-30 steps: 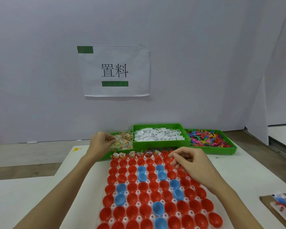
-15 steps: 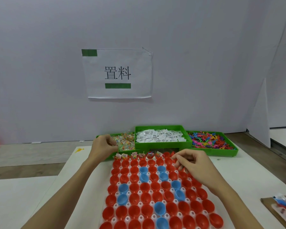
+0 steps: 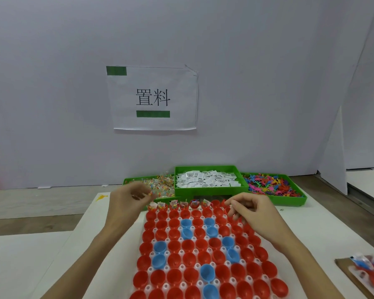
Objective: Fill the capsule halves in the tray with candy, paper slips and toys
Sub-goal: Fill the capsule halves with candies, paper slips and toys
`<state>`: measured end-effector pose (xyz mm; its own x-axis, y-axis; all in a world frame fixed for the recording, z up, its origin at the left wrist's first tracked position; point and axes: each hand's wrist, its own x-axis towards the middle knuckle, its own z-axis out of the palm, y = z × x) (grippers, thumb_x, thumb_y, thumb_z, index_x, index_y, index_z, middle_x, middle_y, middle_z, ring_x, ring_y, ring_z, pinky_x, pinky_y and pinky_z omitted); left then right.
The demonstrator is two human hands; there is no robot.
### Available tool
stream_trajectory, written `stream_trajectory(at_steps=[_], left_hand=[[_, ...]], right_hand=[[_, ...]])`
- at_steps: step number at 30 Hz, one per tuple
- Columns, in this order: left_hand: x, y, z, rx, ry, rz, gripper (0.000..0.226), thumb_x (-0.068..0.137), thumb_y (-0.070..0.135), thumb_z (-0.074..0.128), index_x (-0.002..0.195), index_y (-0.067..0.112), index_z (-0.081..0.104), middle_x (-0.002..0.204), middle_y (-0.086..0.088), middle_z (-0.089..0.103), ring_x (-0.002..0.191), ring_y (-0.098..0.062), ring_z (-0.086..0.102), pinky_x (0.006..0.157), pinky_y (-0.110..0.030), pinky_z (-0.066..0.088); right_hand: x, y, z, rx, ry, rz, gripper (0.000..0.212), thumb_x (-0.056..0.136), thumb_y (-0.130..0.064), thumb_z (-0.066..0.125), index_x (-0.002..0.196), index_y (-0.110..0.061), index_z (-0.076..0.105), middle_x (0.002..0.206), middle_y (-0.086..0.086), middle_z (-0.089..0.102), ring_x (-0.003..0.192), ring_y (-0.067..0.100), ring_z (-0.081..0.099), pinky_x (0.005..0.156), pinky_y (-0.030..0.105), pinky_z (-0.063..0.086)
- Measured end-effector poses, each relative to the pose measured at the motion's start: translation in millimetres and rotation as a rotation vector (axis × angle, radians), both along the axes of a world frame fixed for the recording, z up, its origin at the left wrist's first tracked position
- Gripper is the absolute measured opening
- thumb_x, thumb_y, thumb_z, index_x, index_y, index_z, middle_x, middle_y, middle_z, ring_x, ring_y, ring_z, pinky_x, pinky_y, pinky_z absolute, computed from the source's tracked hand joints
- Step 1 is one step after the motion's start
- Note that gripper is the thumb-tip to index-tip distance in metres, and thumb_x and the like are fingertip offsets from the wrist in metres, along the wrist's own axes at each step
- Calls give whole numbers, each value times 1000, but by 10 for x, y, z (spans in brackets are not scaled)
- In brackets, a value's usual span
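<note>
A white tray (image 3: 183, 284) holds several red and blue capsule halves (image 3: 187, 244). Several halves in the far row (image 3: 177, 205) hold candy and slips. Behind it stand three green bins: candy (image 3: 160, 186), paper slips (image 3: 205, 180) and coloured toys (image 3: 272, 186). My left hand (image 3: 127, 201) is blurred at the candy bin's front edge, above the tray's far left corner, its curled fingers holding candy. My right hand (image 3: 248, 209) hovers over the right end of the far row, fingertips pinching a small pale piece.
A printed sign (image 3: 152, 98) hangs on the white wall behind the bins. A piece of cardboard with wrapped red and blue items (image 3: 367, 268) lies at the table's right edge. A yellow scrap (image 3: 102, 197) marks the table's far left corner.
My left hand has drawn back from the candy bin toward the tray's far left corner. My right hand has shifted slightly right along the far row.
</note>
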<state>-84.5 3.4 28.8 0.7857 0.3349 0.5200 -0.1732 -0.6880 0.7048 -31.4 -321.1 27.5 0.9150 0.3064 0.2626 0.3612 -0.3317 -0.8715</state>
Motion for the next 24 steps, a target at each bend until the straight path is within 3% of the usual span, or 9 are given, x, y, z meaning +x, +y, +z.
stream_trajectory(at_steps=[3, 6, 8, 12, 17, 21, 24], left_hand=[[-457, -119, -135, -84, 3, -96, 17, 73, 24, 90, 78, 33, 77, 68, 9, 72, 65, -11, 67, 59, -14, 53], [-811, -184, -242, -167, 54, -200, 40, 72, 25, 89, 104, 43, 74, 72, 3, 72, 67, -17, 69, 64, -20, 58], [-910, -186, -286, -219, 95, -256, 48, 74, 23, 87, 113, 47, 72, 76, -2, 72, 69, -19, 70, 68, -25, 60], [-943, -152, -314, -372, 133, -235, 31, 77, 10, 85, 97, 33, 80, 80, -10, 73, 62, -22, 71, 64, -25, 60], [-929, -127, -340, -718, 235, -229, 15, 74, 3, 86, 84, 14, 82, 80, -17, 76, 65, -30, 75, 62, -24, 60], [-925, -129, -369, -917, 281, -230, 19, 65, 8, 87, 84, 9, 83, 87, -20, 77, 75, -28, 77, 64, -22, 61], [-910, -101, -398, -992, 304, -229, 30, 55, 15, 87, 84, 8, 84, 92, -19, 78, 84, -27, 78, 69, -23, 62]], right_hand=[[55, 89, 56, -40, -65, -53, 21, 99, -10, 63, 95, -24, 77, 81, -5, 77, 77, 10, 72, 69, 18, 55], [258, 284, 128, -167, -136, -93, 23, 98, -11, 63, 96, -30, 75, 84, -13, 75, 82, 0, 69, 75, 14, 54], [475, 427, 183, -275, -183, -100, 21, 99, -13, 63, 101, -30, 75, 97, -18, 72, 86, -4, 65, 76, 9, 47], [917, 662, 203, -442, -219, -177, 19, 100, -17, 63, 114, -13, 76, 113, 0, 75, 97, 10, 64, 90, 22, 48], [1229, 842, 75, -488, -91, -248, 23, 95, -20, 71, 111, -4, 76, 120, 11, 74, 110, 22, 68, 96, 30, 51], [1305, 984, 47, -509, -8, -283, 27, 86, -30, 81, 101, -8, 77, 117, 9, 73, 103, 23, 68, 94, 43, 56], [1356, 997, 47, -531, 53, -306, 22, 84, -28, 83, 98, -11, 79, 116, 8, 74, 106, 23, 67, 93, 40, 55]])
